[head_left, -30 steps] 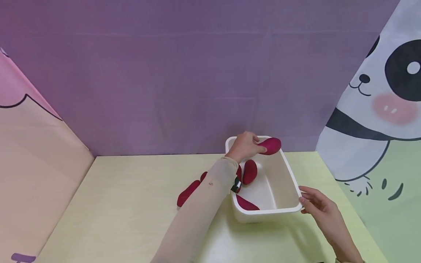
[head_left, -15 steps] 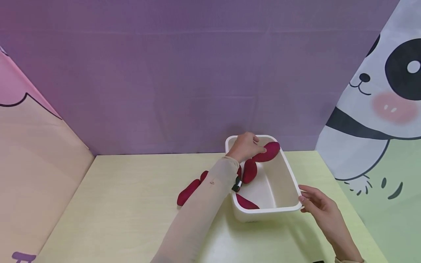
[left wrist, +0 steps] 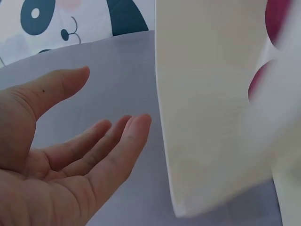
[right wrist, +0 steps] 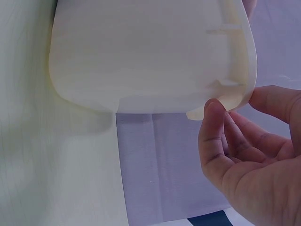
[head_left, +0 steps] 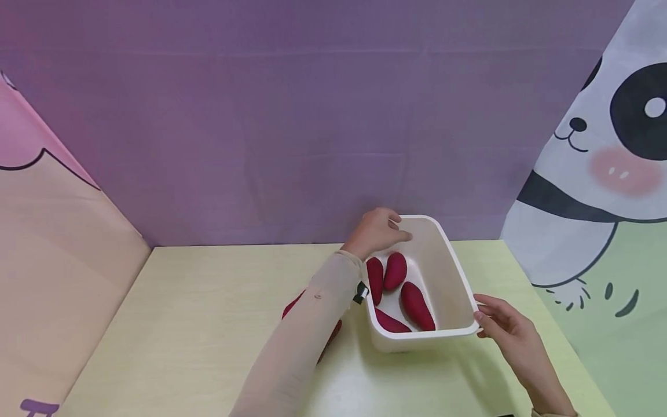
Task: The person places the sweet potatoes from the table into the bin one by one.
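My left hand [head_left: 377, 231] is over the far left part of a white plastic bin [head_left: 458, 272], empty, with thumb and fingers spread apart. In the left wrist view the left hand [left wrist: 80, 146] shows relaxed fingers beside the bin's wall [left wrist: 207, 117]. Several red sweet potatoes lie inside the bin, among them one near the front [head_left: 417, 307] and one farther back [head_left: 395, 271]. My right hand [head_left: 516, 341] pinches the bin's near right corner. Seen from the right wrist, the thumb and fingers of that right hand [right wrist: 254, 146] grip the rim [right wrist: 252, 61] from both sides.
On the light wooden table [head_left: 198, 324], two more sweet potatoes, one at the left [head_left: 292, 304] and one nearer [head_left: 330, 340], are partly hidden behind the left sleeve [head_left: 302, 336]. A purple cloth wall [head_left: 260, 145] stands behind, and a panda-printed panel [head_left: 573, 231] at right.
My left hand has let go of a sweet potato, which now lies in the front of the bin, and has moved slightly left. My right hand has stayed at the bin's corner.
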`<state>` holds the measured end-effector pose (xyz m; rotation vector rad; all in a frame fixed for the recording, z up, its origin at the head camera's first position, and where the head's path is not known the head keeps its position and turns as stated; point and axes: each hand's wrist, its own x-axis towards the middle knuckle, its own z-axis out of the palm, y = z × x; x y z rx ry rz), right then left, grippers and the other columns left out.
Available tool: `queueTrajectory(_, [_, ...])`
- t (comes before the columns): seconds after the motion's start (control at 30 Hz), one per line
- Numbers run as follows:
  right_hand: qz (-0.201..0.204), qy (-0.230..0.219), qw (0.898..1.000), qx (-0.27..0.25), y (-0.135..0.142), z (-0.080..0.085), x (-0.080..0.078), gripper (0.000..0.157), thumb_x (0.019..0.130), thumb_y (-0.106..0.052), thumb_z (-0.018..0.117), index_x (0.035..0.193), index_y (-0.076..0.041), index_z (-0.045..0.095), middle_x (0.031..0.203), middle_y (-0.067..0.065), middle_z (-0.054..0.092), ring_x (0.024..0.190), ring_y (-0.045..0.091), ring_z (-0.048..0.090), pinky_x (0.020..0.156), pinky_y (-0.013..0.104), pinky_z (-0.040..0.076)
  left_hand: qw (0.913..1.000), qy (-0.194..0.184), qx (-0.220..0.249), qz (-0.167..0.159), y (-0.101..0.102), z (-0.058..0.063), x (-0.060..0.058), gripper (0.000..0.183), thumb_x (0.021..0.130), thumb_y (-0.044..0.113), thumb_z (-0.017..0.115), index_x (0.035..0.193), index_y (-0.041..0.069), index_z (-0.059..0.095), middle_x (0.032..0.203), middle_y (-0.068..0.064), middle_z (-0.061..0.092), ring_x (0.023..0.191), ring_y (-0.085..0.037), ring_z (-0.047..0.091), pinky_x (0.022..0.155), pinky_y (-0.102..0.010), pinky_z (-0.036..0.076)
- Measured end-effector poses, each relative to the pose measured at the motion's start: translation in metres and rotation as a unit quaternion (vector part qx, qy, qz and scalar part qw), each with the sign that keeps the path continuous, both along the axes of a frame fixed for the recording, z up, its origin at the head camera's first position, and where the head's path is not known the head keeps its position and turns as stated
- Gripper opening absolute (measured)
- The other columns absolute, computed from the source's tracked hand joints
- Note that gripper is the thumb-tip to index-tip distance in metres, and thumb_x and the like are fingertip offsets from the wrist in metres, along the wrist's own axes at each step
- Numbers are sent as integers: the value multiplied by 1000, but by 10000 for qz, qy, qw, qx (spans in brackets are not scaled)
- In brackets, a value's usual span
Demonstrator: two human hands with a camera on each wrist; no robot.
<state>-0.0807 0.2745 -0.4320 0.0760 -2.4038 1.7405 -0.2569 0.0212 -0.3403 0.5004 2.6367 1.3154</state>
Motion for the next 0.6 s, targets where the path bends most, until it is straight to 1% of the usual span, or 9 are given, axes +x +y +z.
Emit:
queueTrajectory(0.17, [35,18,9999,-161,1,0,0,36,99,-4,63,131,9,56,103,4,72,83,11,68,69,26,57,9996,76,264,-104,-22,0,7,42,87,25,78,122,5,67,110,-6,70,103,-20,65,85,-30,51])
queueTrajectory(0.33, [67,49,9997,-251,2,-3,-1,35,98,-3,63,131,8,56,103,4,72,83,11,69,69,26,57,9983,94,566,-31,-53,-2,19,42,87,24,77,123,5,66,112,-8,70,104,-22,65,86,-33,53])
queueTrajectory(0.43, [84,74,9997,-221,3,-4,-1,35,99,-3,62,131,8,56,103,3,72,84,11,69,69,26,57,9975,161,678,82,-75,-8,28,41,88,23,77,123,4,66,114,-10,70,104,-23,66,88,-34,53])
queueTrajectory(0.6, [67,81,9997,-219,4,-3,0,35,99,-3,62,131,8,56,103,2,72,83,11,68,69,25,56,9967,354,666,308,-111,-25,42,40,88,22,77,122,5,67,116,-8,69,102,-23,68,86,-35,55])
